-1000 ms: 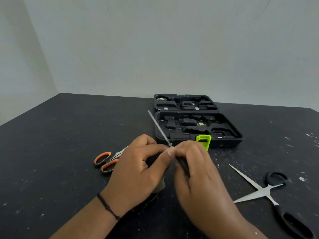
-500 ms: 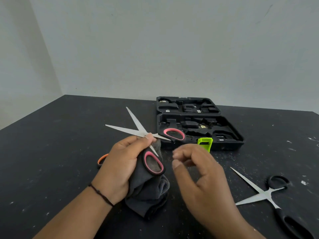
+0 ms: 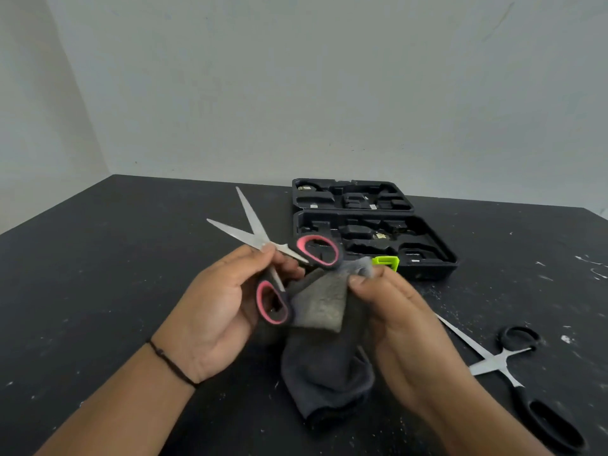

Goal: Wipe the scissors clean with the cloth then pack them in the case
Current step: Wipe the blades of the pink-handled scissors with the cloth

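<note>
My left hand (image 3: 217, 311) holds the pink-and-black scissors (image 3: 263, 245) at the pivot, blades spread wide and pointing up and left, both handle loops visible. My right hand (image 3: 404, 320) pinches the top edge of the grey cloth (image 3: 324, 340), which hangs down to the table between my hands, just right of the scissors' lower handle. The black case (image 3: 427, 261) lies open behind my hands, with a green latch (image 3: 386, 261) at its front edge.
Black-handled scissors (image 3: 503, 363) lie open on the table to the right. The black table (image 3: 115, 258) is flecked with white specks. A pale wall rises behind the case.
My right hand, which held nothing half a second ago, has taken the cloth's upper edge and lifted it. The scissors stay spread in my left hand. The orange scissors are now hidden.
</note>
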`<state>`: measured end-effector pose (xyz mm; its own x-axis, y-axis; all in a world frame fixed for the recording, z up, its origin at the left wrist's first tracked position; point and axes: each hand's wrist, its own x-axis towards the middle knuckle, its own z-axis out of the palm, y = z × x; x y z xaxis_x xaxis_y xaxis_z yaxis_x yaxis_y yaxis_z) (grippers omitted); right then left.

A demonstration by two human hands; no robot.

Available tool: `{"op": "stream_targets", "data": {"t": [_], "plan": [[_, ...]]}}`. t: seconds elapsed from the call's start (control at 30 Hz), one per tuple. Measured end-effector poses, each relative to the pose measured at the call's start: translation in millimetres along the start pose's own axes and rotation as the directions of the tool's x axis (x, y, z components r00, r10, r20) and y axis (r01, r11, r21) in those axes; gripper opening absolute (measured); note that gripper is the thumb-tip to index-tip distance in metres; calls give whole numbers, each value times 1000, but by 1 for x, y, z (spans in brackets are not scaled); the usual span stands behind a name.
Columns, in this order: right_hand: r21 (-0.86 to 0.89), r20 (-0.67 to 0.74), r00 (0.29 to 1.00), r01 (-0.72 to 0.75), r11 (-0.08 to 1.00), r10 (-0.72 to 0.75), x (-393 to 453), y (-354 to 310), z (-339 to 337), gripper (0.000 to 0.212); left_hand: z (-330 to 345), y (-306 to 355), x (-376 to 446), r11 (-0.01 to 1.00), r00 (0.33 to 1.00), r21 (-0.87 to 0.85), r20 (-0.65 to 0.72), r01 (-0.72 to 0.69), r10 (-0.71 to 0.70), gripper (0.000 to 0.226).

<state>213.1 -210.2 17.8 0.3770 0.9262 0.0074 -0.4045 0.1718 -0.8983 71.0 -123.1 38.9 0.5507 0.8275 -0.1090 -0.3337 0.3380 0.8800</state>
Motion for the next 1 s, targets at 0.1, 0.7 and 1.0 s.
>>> {"op": "stream_targets", "data": {"t": [0.1,0.7,1.0], "plan": [[73,-90,996,27,997,-20,1,-11,-5,14,-9,2,3,1000,1000,18,-15,21,-21,19],[-832,285,847,451,322,-449,-13,-11,-14,19,-23,-6,-1,732,980,677,188,-81,-66,11],[-823,482,729,567,33,-487,-7,-2,-16,24,-25,-6,1,758,988,639,144,-133,51,26]]}}
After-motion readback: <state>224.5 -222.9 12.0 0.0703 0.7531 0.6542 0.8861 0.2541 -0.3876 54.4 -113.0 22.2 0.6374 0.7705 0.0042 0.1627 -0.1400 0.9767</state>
